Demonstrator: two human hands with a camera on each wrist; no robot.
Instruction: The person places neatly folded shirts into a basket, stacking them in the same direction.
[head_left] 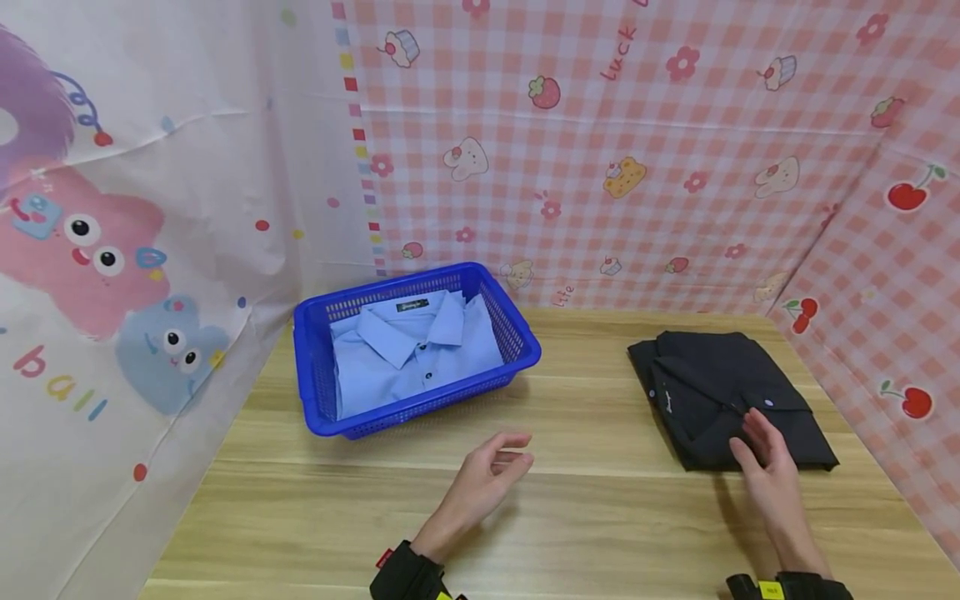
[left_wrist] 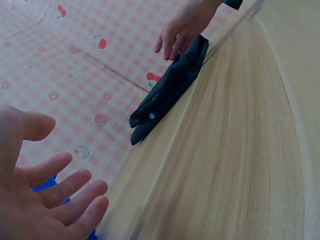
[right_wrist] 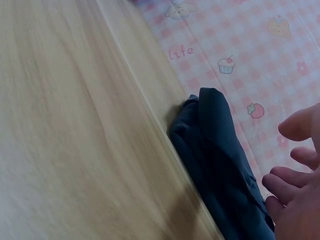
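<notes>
The right hand [head_left: 765,467] is hovering with fingers straight and loosely spread, fingertips touching the near edge of the folded black shirt [head_left: 720,392], which is lying on the right side of the wooden table [head_left: 585,517]. The left hand [head_left: 487,475] is hanging relaxed over bare wood, fingers slightly curled, holding nothing. Behind it, 1 blue basket [head_left: 315,400] is sitting at the table's left rear, carrying a folded light-blue shirt [head_left: 412,350].

Staged recording booth, not a real home.
I see cartoon-print cloth backdrops [head_left: 637,158] hung around a bare wooden table [head_left: 585,517].
</notes>
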